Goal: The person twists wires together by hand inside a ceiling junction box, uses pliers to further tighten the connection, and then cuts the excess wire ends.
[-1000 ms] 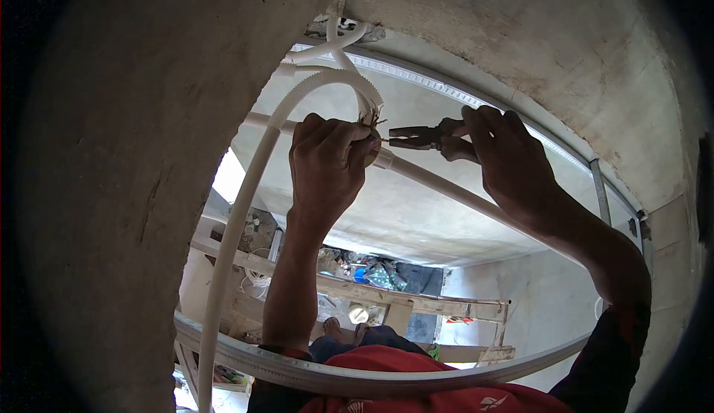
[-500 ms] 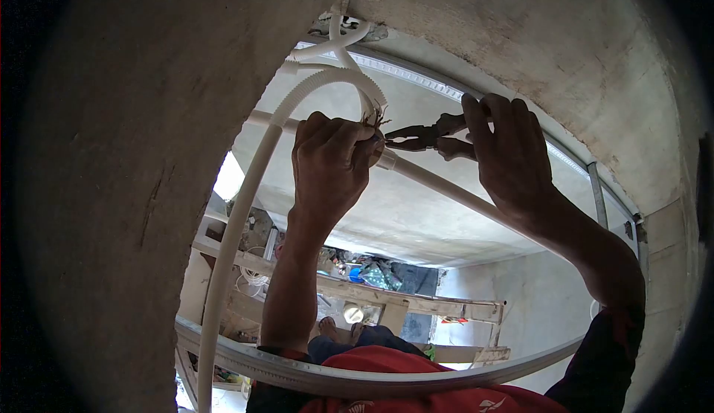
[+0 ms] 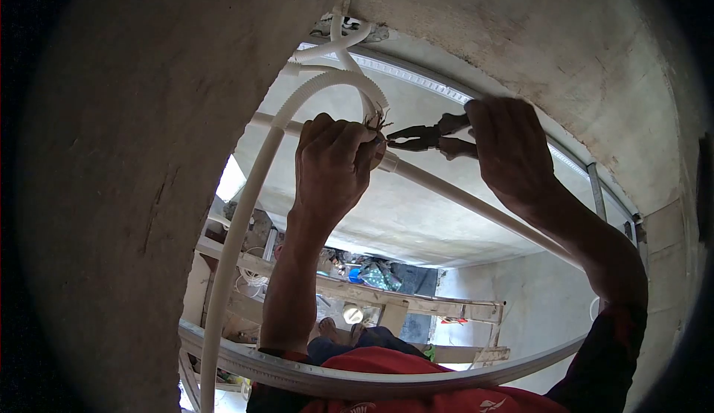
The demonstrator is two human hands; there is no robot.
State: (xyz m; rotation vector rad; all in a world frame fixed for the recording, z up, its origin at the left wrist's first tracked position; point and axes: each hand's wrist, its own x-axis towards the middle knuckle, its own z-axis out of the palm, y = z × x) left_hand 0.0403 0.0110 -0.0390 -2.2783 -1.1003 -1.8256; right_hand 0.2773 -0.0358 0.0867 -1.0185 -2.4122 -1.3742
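Overhead, my left hand point(image 3: 331, 164) is closed in a pinch on a small bunch of electrical wires point(image 3: 378, 121), whose thin frayed ends stick up past my fingertips. My right hand point(image 3: 515, 153) grips the handles of a pair of dark pliers point(image 3: 425, 137). The jaws point left at my left fingertips and are slightly apart. Whether they touch a wire end is too small to tell. Behind my left fingers, a round junction box is partly hidden, joined to a white conduit pipe point(image 3: 476, 203). A bent white corrugated conduit point(image 3: 321, 84) arches over beside the wires.
A metal ceiling channel point(image 3: 416, 78) runs along the wall above, and another curved metal strip point(image 3: 446, 382) crosses in front of my chest. Concrete wall point(image 3: 141, 153) stands close on the left. Below me are wooden scaffold planks point(image 3: 416, 303) and cluttered floor with a blue item point(image 3: 355, 275).
The fingers of my right hand have curled and shifted around the plier handles. The pliers have moved only slightly. My left hand keeps its pinch on the wires almost in place.
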